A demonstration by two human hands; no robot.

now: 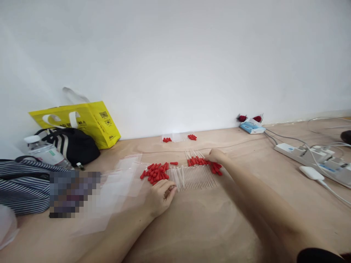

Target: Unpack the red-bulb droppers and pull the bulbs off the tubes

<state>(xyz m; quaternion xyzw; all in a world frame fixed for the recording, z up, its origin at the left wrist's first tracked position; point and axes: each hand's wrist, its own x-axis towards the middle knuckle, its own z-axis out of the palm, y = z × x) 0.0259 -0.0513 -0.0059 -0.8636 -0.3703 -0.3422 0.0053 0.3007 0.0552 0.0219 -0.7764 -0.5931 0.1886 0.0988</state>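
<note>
My left hand (162,196) rests on the table with its fingers curled in. Whatever lies between its fingertips is hidden. Just beyond it lies a loose pile of red rubber dropper bulbs (155,173). To its right is a row of clear thin dropper tubes (196,178), side by side. Above that row, my right hand (217,156) has its fingers closed down at a line of red bulbs (196,160) fitted on more tubes, seemingly on a bulb there. A few red bulbs (216,168) sit just below this hand. One single bulb (174,163) lies apart.
Clear plastic bags (117,186) lie at left, near a striped bag (24,182), a bottle (48,151), a black bag (79,146) and a yellow bag (105,126). By the wall, another plastic bag (179,137) has red bulbs around it. Right: tissue pack (252,127), power strip (290,149), cables.
</note>
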